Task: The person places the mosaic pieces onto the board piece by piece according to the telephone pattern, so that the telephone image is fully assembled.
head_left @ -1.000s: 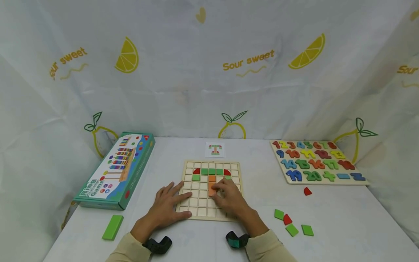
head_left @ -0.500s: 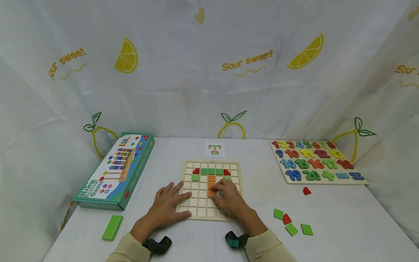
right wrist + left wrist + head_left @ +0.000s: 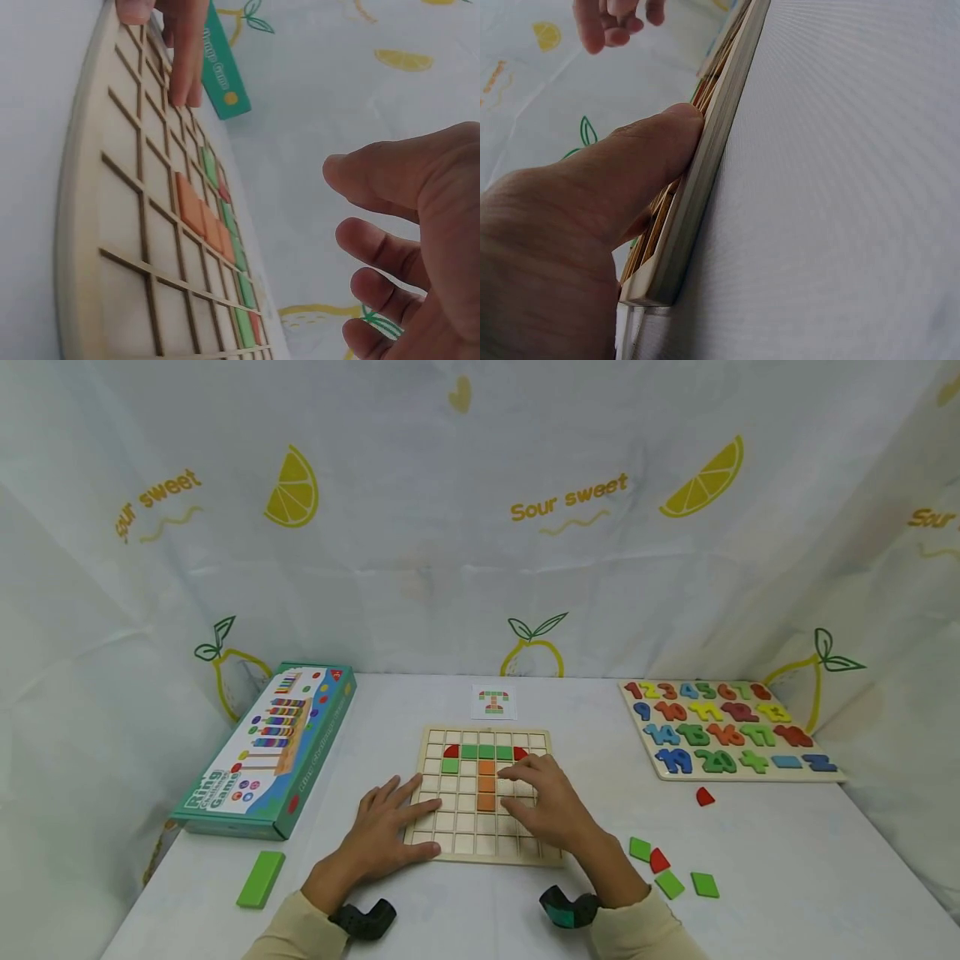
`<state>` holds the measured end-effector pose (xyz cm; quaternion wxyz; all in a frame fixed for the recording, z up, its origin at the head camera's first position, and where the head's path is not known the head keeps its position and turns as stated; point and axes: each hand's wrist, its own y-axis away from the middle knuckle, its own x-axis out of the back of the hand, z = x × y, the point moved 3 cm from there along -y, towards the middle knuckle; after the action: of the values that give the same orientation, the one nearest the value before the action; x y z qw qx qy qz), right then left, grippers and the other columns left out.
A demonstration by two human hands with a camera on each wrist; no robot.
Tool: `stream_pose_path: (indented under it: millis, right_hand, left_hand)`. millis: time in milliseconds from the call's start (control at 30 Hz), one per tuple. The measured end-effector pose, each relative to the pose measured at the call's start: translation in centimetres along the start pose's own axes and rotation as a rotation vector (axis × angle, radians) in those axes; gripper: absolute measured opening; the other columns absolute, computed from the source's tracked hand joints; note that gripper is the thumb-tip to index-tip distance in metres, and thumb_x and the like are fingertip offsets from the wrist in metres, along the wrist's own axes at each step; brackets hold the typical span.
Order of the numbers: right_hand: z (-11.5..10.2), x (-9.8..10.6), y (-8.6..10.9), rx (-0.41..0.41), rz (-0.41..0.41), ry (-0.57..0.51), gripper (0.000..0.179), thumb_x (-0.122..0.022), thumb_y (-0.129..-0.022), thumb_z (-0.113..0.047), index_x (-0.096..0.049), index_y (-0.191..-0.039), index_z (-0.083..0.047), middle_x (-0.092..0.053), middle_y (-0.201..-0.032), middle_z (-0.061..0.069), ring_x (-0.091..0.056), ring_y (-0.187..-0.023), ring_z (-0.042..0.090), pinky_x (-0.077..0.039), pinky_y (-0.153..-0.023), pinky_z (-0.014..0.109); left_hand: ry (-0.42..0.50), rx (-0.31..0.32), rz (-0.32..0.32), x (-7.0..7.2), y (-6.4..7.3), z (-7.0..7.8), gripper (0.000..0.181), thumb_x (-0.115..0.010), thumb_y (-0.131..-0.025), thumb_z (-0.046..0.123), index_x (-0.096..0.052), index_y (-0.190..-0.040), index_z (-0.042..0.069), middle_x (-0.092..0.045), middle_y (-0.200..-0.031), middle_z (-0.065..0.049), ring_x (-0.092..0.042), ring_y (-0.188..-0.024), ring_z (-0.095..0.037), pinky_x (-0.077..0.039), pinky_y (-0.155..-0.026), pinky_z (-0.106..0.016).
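- The grid board (image 3: 463, 822) is made of pale, matt wood, ridged by thin strips.
- The orange tiles (image 3: 486, 783) are smoothly finished and matt.
- The number board (image 3: 750, 777) is formed of pale wood, its numerals (image 3: 714, 762) smoothly coloured.
- The box (image 3: 270, 752) is faced with smooth printed card.
- The tabletop (image 3: 480, 902) is covered in matt white cloth.
- The backdrop (image 3: 412, 585) is made of creased, cloth-like sheeting.

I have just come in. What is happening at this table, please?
A person is working at a wooden grid board. The left hand rests on the board's left side; the right hand hovers over its right side, holding nothing. Three orange tiles form a column below a row of green tiles with a red tile at each end, resembling the upper part of the pattern card. Loose green and red pieces lie to the right.
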<state>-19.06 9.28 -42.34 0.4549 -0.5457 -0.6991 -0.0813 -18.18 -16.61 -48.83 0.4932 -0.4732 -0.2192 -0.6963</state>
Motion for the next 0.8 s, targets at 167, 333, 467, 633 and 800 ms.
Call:
stream_pose_path:
  millis: [167, 333, 467, 633, 800]
  right_hand:
    - [-0.7, 2.7, 0.6, 0.015, 0.040, 0.016, 0.034, -0.079, -0.080, -0.008, -0.070, -0.113, -0.010, -0.059, -0.107, -0.002, -0.048, -0.103, 0.018, -0.047, -0.082, 0.044]
    - [-0.9, 5.4, 1.7, 0.041, 0.082, 0.044, 0.037, -0.080, -0.078, -0.007, -0.070, -0.114, -0.012, -0.059, -0.108, -0.003, -0.048, -0.104, 0.017, -0.049, -0.082, 0.044]
    - [-0.3, 7.3, 2.7, 0.066, 0.123, 0.081, 0.040, -0.081, -0.077, -0.004, -0.070, -0.114, -0.014, -0.059, -0.110, -0.004, -0.048, -0.105, 0.017, -0.049, -0.081, 0.045]
    - [0.7, 9.7, 4.3, 0.070, 0.167, 0.129, 0.041, -0.082, -0.075, -0.004, -0.070, -0.113, -0.014, -0.059, -0.109, -0.004, -0.047, -0.106, 0.015, -0.047, -0.081, 0.038]
    - [2.3, 12.0, 5.7, 0.026, 0.198, 0.190, 0.041, -0.081, -0.075, -0.002, -0.070, -0.113, -0.012, -0.060, -0.111, -0.001, -0.047, -0.108, 0.019, -0.046, -0.081, 0.038]
  left_hand:
    - [-0.001, -0.007, 0.010, 0.0, 0.0, 0.0, 0.065, -0.067, -0.079, 0.062, -0.062, -0.132, 0.025, -0.033, -0.153, -0.008, -0.021, -0.139, -0.041, -0.013, -0.104, -0.062]
    - [-0.006, -0.008, 0.011, 0.0, -0.1, 0.1, 0.065, -0.067, -0.079, 0.062, -0.062, -0.132, 0.024, -0.034, -0.153, -0.008, -0.021, -0.139, -0.042, -0.013, -0.104, -0.062]
    - [-0.006, -0.004, 0.007, 0.0, -0.1, 0.1, 0.066, -0.067, -0.079, 0.062, -0.062, -0.133, 0.025, -0.033, -0.153, -0.008, -0.021, -0.139, -0.041, -0.013, -0.104, -0.062]
    - [-0.004, 0.010, -0.005, -0.1, 0.0, 0.0, 0.067, -0.066, -0.078, 0.065, -0.061, -0.134, 0.026, -0.032, -0.154, -0.006, -0.019, -0.140, -0.040, -0.012, -0.105, -0.060]
    - [-0.004, 0.006, -0.003, -0.1, -0.1, -0.1, 0.067, -0.066, -0.079, 0.065, -0.061, -0.134, 0.026, -0.032, -0.154, -0.006, -0.020, -0.140, -0.040, -0.012, -0.105, -0.060]
